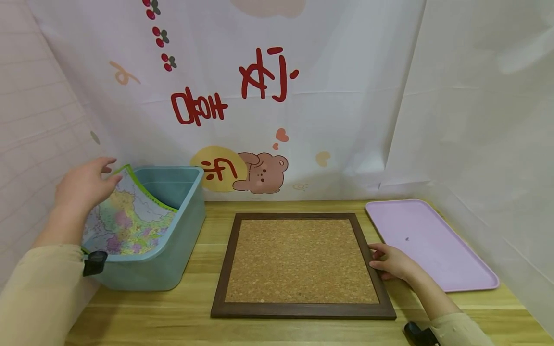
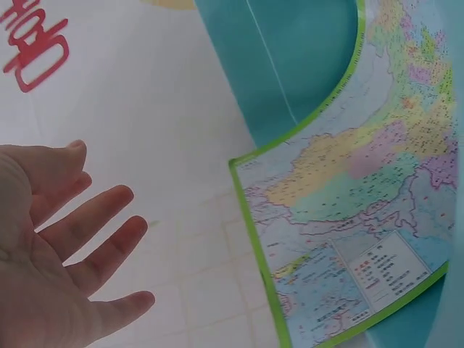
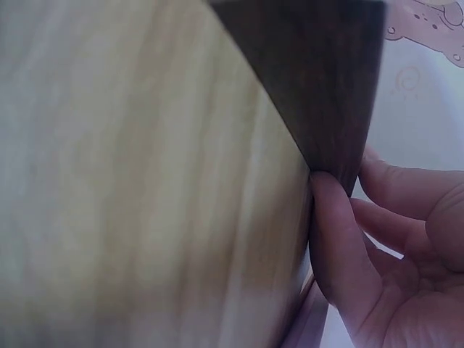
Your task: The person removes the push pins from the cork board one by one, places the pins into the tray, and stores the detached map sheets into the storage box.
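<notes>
A cork board [image 1: 303, 262] in a dark brown wooden frame lies flat on the wood-grain table. At its right side my right hand [image 1: 391, 262] pinches the frame edge; the right wrist view shows fingers on both sides of the dark frame [image 3: 319, 80]. To the left, a blue-green plastic bin [image 1: 183, 240] holds a curved map sheet [image 1: 130, 221] with a bright green border, its upper corner rising above the rim. My left hand [image 1: 88, 182] hovers over the bin's left side by that corner, fingers spread and holding nothing. In the left wrist view a gap separates the hand [image 2: 80, 239] from the map [image 2: 348, 181].
A light purple tray [image 1: 433, 245] lies on the table to the right of the cork board, with a small dark mark on it. White sheeting [image 1: 337, 110] printed with red characters and a bear stands behind the table and along both sides.
</notes>
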The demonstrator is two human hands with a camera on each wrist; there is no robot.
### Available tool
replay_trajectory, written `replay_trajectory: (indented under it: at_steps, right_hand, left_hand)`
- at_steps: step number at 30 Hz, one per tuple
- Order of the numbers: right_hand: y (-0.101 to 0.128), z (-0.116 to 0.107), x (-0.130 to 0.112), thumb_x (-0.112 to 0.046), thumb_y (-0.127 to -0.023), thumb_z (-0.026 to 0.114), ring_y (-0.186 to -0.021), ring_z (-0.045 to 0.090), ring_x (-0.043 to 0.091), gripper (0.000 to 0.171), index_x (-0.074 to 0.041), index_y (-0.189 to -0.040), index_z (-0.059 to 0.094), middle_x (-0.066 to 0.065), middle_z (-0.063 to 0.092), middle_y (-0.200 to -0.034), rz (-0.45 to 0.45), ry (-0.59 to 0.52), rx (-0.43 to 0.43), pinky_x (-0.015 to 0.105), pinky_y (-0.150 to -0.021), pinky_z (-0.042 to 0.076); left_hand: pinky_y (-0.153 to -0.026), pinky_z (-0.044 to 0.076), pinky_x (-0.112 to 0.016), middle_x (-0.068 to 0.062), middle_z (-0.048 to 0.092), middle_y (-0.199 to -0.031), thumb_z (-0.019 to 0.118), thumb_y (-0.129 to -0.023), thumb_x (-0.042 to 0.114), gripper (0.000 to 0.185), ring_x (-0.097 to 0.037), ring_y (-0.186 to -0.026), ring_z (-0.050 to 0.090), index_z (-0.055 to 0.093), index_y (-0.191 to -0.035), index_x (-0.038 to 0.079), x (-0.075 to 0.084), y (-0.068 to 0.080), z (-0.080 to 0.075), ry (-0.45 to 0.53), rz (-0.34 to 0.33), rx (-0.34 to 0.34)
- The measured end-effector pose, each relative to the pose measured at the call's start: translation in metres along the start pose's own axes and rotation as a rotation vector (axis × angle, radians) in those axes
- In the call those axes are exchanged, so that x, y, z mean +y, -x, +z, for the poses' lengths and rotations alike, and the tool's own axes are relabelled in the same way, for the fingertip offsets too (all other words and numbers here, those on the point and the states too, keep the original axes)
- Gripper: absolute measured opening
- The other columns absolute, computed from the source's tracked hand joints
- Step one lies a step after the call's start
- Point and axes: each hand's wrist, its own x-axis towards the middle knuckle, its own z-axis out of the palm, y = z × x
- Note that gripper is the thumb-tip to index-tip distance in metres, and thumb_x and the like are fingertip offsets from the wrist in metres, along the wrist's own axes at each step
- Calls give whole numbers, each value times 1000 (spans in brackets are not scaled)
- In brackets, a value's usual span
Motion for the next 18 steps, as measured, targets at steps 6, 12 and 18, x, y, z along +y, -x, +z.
replay_trajectory:
  at_steps: [6, 12, 18]
  right_hand:
    - [0, 0, 0, -4, -92, 69, -96, 63, 33, 60, 14, -141, 39, 28, 54, -117, -5, 11, 8, 42, -66, 59]
    - [6, 0, -5, -6, -94, 67, -99, 64, 36, 60, 12, -142, 39, 31, 54, -120, -20, 32, 21, 41, -65, 59]
    - [9, -3, -13, -10, -94, 68, -97, 65, 42, 56, 17, -137, 43, 34, 59, -116, -165, 160, 46, 41, -68, 59]
  left_hand:
    - [-85, 36, -70, -36, 46, -136, 50, -103, 29, 59, -60, -117, 40, 32, -151, -2, 10, 6, -2, 15, 66, 21]
    - [-80, 41, -66, -35, 53, -130, 55, -101, 22, 52, -57, -109, 48, 41, -144, -4, 27, 13, 5, 34, 158, 80]
    - [-74, 43, -63, -33, 57, -125, 59, -100, 21, 51, -53, -104, 52, 44, -142, -4, 39, 22, 15, 71, 225, 115]
